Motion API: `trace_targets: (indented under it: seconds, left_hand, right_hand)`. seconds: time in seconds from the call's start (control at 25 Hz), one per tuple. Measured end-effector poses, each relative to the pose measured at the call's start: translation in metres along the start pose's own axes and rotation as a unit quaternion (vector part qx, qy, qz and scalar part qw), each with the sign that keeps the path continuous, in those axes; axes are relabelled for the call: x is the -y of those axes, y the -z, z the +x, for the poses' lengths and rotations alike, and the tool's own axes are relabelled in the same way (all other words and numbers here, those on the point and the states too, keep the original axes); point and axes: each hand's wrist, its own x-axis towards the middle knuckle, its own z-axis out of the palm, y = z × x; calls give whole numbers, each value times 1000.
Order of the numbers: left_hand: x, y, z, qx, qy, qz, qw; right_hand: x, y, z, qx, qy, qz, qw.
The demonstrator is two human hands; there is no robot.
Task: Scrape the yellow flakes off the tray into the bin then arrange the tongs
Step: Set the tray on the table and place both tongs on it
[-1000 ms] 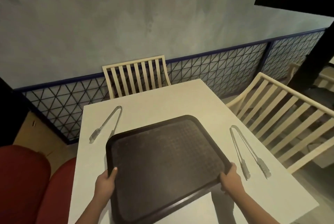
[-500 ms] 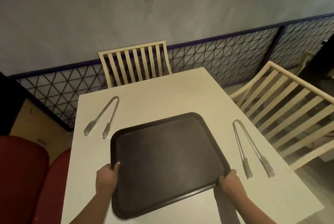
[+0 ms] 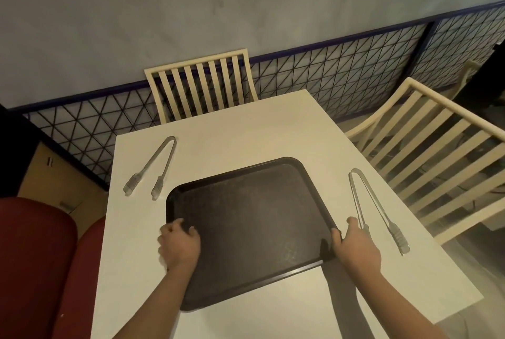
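The white table (image 3: 246, 130) carries one dark tray (image 3: 251, 218), and that tray now lies lower and flatter than a second ago, when its near edge was lifted toward the person; it has come down onto the tabletop, slightly skewed, between the two tongs. No yellow flakes show on its surface, so the scraping appears done and the tong arranging is what remains, though the dim light and pebbled texture could hide a few small bits. No bin is in view.

The left hand (image 3: 179, 245) has shifted from clasping the rim to lying over the tray's left edge, fingers loosely bent and touching the surface rather than clamped. The right hand (image 3: 355, 245) rests at the tray's right near corner, thumb against the rim, with its fingers bent; whether they grip underneath I cannot tell.

Counted: one table, one tray, two slatted chairs, one behind the table (image 3: 199, 84) and one to the right (image 3: 426, 158); two tongs, the left tongs (image 3: 151, 169) well clear of the tray, the right tongs (image 3: 379, 210) just beside the right hand; two hands.
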Motion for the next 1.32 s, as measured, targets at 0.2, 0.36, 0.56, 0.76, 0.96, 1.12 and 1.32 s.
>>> trace_targets:
  seconds: [0.2, 0.36, 0.56, 0.76, 0.96, 1.12, 1.32]
  left_hand:
    - [-105, -30, -65, 152, -219, -146, 953]
    - [-176, -65, -123, 299, -271, -157, 902]
    - [-214, -112, -168, 411, -229, -139, 871]
    - [-225, -154, -184, 408, -212, -50, 887]
    - [-227, -172, -192, 425, -194, -6, 884]
    - [-234, -173, -199, 426, -200, -20, 882]
    - [-244, -170, -201, 411, -239, 16, 880]
  right_hand:
    - [-17, 28, 27, -83, 32, -8, 996]
    - [-47, 38, 43, -93, -14, -8, 995]
    - [-85, 39, 56, -32, -54, 56, 996]
    - [-107, 26, 59, 51, -45, 109, 992]
    - [-112, 16, 54, 40, -55, 153, 986]
    - [-117, 14, 60, 38, -45, 178, 982]
    - [-118, 14, 64, 35, -42, 222, 973]
